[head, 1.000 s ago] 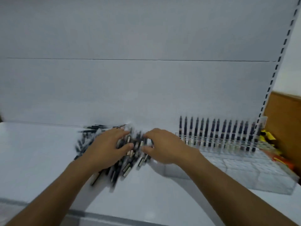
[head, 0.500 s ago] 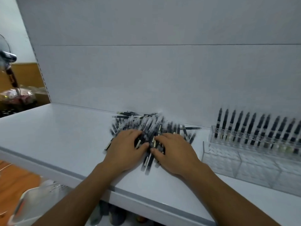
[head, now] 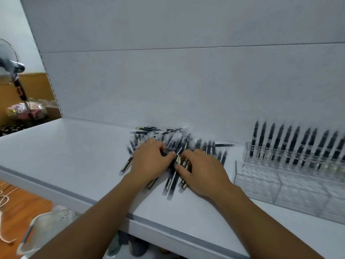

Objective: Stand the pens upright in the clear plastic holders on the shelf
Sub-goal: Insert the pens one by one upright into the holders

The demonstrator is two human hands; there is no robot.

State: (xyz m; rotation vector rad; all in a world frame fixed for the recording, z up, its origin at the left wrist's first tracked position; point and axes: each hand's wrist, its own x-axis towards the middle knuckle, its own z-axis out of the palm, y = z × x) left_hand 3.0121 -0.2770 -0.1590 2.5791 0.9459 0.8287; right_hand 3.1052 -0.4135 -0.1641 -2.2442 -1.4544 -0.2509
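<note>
Panel (head: 168, 81): white back wall, rising behind the whole shelf, with one thin horizontal seam across it.
Shelf (head: 74, 150): white flat board with a grey front edge; it carries the holders, the pile and both hands.
Holders (head: 291, 186): clear plastic blocks with many small cells, standing at the right side of the shelf, near the pile but apart from it. Only the back row of cells has pens.
Pile (head: 173, 139): many black pens lying flat and crossed over each other at the middle of the shelf, close to the panel. Some show a pale label near one end. The picture is blurred here, so single pens are hard to separate.
Row (head: 298, 144): black pens standing upright side by side in the back cells of the holders, tips up.
Left hand (head: 149, 159): palm down on the left part of the pile, fingers bent down into the pens, thumb pointing to the right hand. I cannot tell if it grips a pen.
Right hand (head: 203, 171): palm down on the right part of the pile, just beside the left hand, fingers loosely spread and resting on the pens.
Fan (head: 7, 66): at the far left edge, beyond the shelf, only partly in view.
</note>
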